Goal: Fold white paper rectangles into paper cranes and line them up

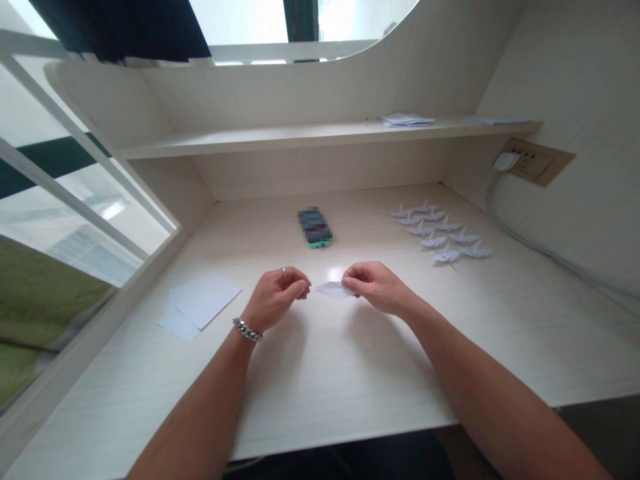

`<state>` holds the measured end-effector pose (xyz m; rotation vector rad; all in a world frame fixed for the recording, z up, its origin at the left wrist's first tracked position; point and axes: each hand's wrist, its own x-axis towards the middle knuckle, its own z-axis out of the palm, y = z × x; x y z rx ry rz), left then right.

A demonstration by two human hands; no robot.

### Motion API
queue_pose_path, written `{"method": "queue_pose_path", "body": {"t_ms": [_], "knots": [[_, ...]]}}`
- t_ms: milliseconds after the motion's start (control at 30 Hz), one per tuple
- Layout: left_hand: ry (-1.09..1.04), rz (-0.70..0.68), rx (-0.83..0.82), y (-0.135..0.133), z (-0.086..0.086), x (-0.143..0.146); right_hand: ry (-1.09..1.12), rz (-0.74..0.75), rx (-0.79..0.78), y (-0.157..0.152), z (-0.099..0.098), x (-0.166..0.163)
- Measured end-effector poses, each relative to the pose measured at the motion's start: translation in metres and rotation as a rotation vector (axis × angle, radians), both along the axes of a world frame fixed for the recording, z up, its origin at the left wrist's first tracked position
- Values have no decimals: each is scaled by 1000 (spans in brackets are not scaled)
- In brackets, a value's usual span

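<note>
A small piece of folded white paper (334, 289), shaped like a narrow diamond, is pinched at its right end by my right hand (373, 285). It is held a little above the desk, its pointed end facing left. Just left of that point is my left hand (280, 293), fingers curled in and thumb against the index finger. A small gap separates it from the paper, and nothing shows between its fingers. Several folded paper cranes (434, 233) stand in a cluster on the right side of the desk. Flat white paper sheets (207, 301) lie overlapping at the left.
A phone (315, 228), blurred out with a green edge, lies on the desk (345, 387) beyond my hands. Folded papers (407, 119) rest on the shelf (280, 139). A plug (506, 161) sits in the right wall socket, its cable (545, 250) trailing along the desk's right side.
</note>
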<state>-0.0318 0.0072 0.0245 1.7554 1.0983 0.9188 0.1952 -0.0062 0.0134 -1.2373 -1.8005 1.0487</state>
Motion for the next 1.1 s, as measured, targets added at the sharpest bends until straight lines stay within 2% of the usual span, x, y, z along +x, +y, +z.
{"method": "queue_pose_path", "body": {"t_ms": [67,167,333,567,633,800,933,1100], "knots": [[-116,54,-66,1,-3,4,56,-46,24,2,-5,-3],[-87,-12,-130,-3,-9,15,110,-99,68,2,-9,-11],[-82,-17,-75,-9,-11,28,59,-119,100,-4,-4,-18],[-87,-42,-64,-10,-10,30,1,-60,97,-9,2,-19],[-116,-22,-71,-10,-11,30,59,-72,58,-7,-2,-21],[-212,39,-96,-8,-15,30,429,-46,-216,-3,-8,-23],[-238,66,-69,-7,-19,30,418,-58,-216,-3,-8,-24],[-278,31,-104,-8,-18,31,466,-89,-227,-4,-7,-25]]}}
